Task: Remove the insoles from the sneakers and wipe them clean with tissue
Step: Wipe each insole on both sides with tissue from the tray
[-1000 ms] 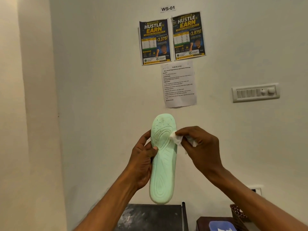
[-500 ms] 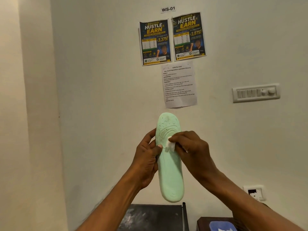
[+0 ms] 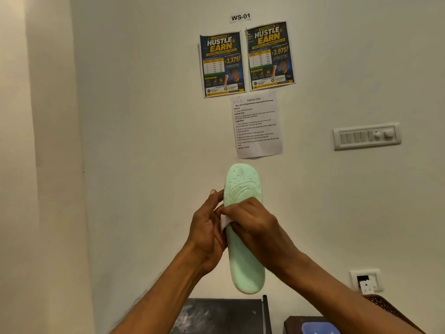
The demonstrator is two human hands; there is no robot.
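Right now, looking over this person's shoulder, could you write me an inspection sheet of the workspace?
Surface: dark mottled surface at the bottom edge, mostly out of frame.
Job's things: mint-green insole held upright in front of the wall; white tissue at its left edge. No sneakers seen.
Clutter: brown perforated basket and blue object at lower right, both cropped.
Hands: left hand grips the insole's left edge; right hand pinches the tissue against the insole.
Cables: nothing seen.
Surroundings: pale wall with two posters, a printed task sheet, a WS-01 label, a switch panel and a socket.
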